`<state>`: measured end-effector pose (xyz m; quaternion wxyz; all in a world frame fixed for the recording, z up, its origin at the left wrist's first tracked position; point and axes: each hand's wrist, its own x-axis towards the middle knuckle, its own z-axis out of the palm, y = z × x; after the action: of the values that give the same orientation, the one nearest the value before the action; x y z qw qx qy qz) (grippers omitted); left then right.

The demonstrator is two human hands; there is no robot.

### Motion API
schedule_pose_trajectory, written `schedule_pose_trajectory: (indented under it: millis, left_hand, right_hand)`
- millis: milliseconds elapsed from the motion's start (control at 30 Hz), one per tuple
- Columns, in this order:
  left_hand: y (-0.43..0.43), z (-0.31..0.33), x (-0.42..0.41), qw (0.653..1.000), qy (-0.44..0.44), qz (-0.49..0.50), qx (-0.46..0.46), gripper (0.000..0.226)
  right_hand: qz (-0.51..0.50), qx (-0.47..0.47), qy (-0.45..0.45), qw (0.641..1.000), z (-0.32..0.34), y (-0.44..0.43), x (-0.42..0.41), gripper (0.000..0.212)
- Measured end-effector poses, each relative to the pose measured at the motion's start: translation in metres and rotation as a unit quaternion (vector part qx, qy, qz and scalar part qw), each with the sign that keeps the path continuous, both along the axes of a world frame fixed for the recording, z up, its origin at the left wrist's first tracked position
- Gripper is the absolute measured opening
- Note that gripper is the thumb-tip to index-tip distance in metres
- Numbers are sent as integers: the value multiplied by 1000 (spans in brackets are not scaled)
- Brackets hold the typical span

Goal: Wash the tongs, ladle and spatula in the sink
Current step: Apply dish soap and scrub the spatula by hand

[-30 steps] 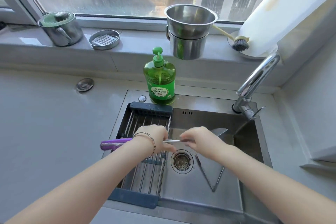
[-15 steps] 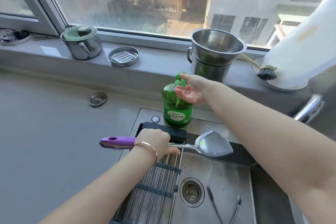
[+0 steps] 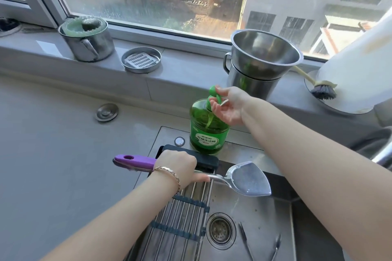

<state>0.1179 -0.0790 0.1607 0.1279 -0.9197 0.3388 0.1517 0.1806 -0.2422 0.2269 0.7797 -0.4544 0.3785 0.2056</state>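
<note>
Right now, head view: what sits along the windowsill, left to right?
Lidded steel mug → round steel dish with a grater insert → stacked steel pots → dish brush → large white object at the right edge, what it is I cannot tell.

Purple-handled steel spatula (image 3: 247,179) level above sink (image 3: 254,214); steel tongs (image 3: 261,243) on sink floor.

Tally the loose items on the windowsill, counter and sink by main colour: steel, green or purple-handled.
Steel: 5, namely lidded mug, round dish, stacked pots, sink plug, tongs
Green: 1, soap bottle
Purple-handled: 1, spatula
Total: 7
</note>
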Motion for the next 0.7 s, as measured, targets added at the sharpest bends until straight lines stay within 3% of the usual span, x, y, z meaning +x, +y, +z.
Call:
schedule_pose_trajectory:
  millis: [300,467,567,633,667,700]
  left_hand:
    - [3,7,-4,1000,-18,1,-5,64]
    - [5,23,-13,999,-33,16,-24,65]
    - [5,31,-21,999,-47,11,-26,65]
    - [3,36,-29,998,-56,-1,-25,65]
    - [1,39,-35,998,-58,-10,-24,65]
    - [-2,42,-40,998,-60,-22,-18,65]
  right_hand:
    - [9,66,3,998,1,-1,-5,45]
    - [-79,97,-48,991,3,-7,-54,40]
    - [-96,-64,-83,990,-18,-16,-117,37]
    - [-52,-226,-110,966,-38,-22,-158,36]
    - [6,-329,-137,934,-48,-26,-175,34]
    - [93,-434,-172,879,-55,-28,-191,32]
